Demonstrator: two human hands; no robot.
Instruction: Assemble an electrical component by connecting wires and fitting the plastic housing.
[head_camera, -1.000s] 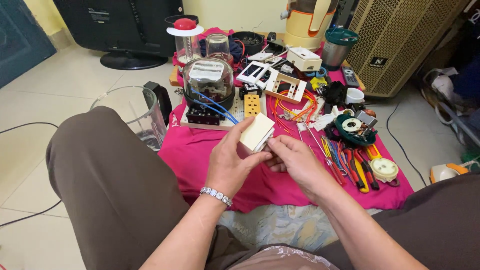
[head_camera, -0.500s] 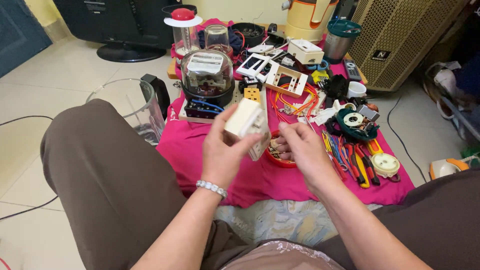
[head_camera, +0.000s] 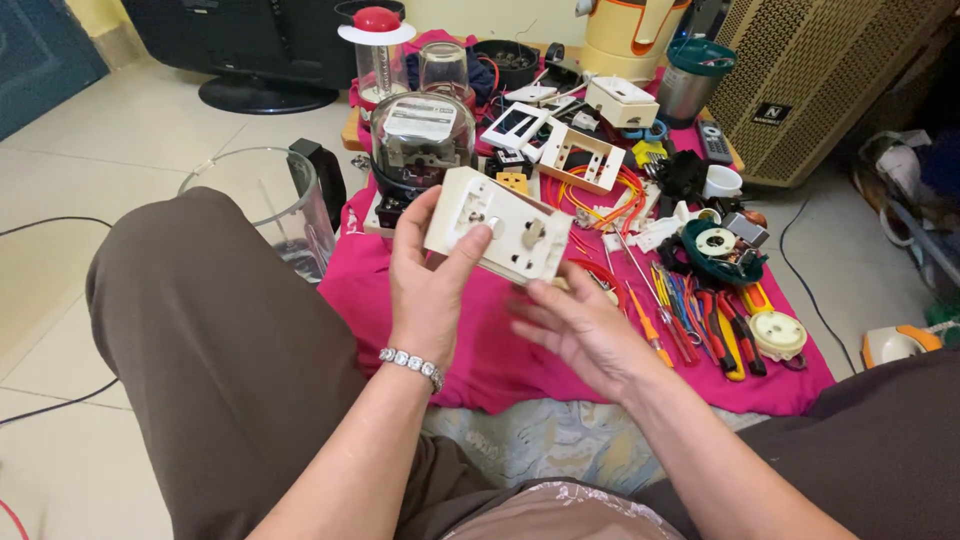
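Observation:
My left hand (head_camera: 432, 285) holds a cream plastic switch box (head_camera: 497, 224) by its left end, raised over the pink cloth (head_camera: 500, 360), its face turned toward me and showing round holes and a small metal part. My right hand (head_camera: 580, 325) hovers just below and to the right of the box, fingers spread, holding nothing. A silver bracelet sits on my left wrist.
Behind the box stand a round glass-domed meter (head_camera: 420, 140), white socket frames (head_camera: 580, 155) and orange wires. Screwdrivers and pliers (head_camera: 700, 320) lie at the right of the cloth. A clear blender jug (head_camera: 265, 205) stands left by my knee. A speaker (head_camera: 830, 80) is far right.
My left hand has turned the box so its face points at me and lifted it slightly. My right hand has let go and dropped below it, fingers spread.

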